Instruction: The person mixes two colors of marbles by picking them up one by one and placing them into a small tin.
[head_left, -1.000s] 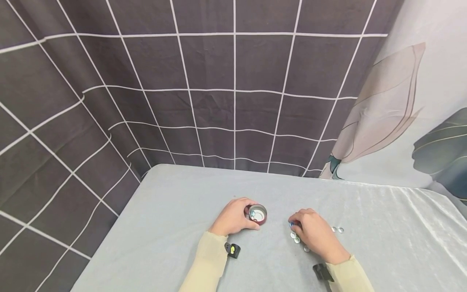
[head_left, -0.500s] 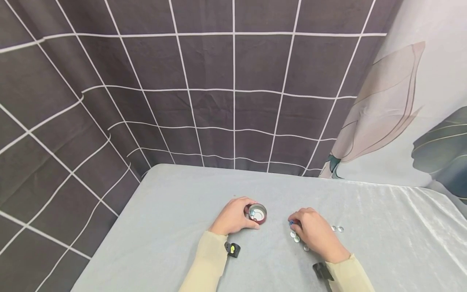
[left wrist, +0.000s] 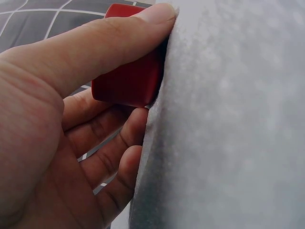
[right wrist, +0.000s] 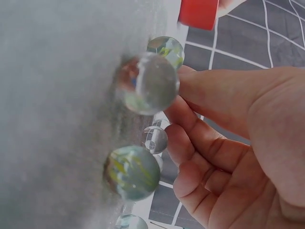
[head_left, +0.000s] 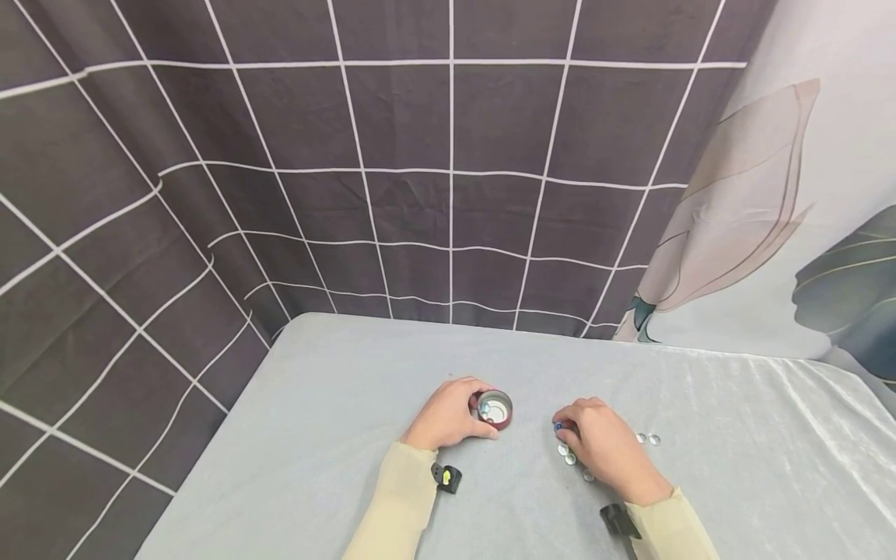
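My left hand (head_left: 451,414) grips a shallow, round red container (head_left: 505,420) on the cloth, thumb on the near side and fingers round the far side. A few glass marbles (head_left: 486,409) lie inside it, against its left wall. In the left wrist view the container's smooth red wall (left wrist: 128,83) shows beneath the thumb. To the right, my right hand (head_left: 603,443) pinches a blue marble (head_left: 558,426) between thumb and forefinger, low over the cloth. Several clear marbles (head_left: 563,449) lie just below those fingers. The right wrist view shows a marble with yellow-green streaks (right wrist: 133,172) near the curled fingers.
Two more clear marbles (head_left: 654,439) lie to the right of the right hand. A pale grey cloth (head_left: 350,389) covers the table. Behind it hangs a dark curtain (head_left: 406,210) with white grid lines, and a leaf-patterned light curtain (head_left: 756,210) at the right.
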Demonstrator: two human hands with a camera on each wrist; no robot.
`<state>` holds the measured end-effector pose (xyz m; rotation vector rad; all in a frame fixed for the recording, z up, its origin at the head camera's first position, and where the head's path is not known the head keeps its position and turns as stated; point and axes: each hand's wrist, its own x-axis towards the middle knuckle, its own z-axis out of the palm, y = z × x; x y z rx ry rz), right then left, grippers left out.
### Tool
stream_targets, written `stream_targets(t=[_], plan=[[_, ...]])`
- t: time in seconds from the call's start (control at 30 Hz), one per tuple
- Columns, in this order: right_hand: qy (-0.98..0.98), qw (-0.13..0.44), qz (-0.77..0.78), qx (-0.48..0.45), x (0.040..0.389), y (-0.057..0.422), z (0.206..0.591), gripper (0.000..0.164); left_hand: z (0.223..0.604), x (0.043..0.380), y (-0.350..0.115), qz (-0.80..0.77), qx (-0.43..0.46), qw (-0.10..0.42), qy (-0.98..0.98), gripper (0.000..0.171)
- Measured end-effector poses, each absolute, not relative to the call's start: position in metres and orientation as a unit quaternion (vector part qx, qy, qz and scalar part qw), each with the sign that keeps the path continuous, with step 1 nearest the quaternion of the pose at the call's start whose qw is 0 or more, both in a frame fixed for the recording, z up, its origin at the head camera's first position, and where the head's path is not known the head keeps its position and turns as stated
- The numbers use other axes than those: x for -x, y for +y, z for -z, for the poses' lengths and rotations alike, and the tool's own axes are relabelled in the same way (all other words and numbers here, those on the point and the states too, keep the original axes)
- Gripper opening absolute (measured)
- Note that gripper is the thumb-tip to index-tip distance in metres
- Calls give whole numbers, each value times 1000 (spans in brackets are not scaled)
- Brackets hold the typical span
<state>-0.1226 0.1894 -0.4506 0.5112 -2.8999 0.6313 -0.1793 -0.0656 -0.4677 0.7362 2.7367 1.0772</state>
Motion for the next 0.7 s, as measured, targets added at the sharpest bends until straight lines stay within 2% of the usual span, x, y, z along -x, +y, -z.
stream_targets(t=[0.4,0.7], plan=[[-963,53,-208,-162,123,188,449,10,468,179,-66,-355,-241,56,902,57],[-962,66,-210,-163,124,188,451,10,469,180,-66,-353,-242,54,902,56]])
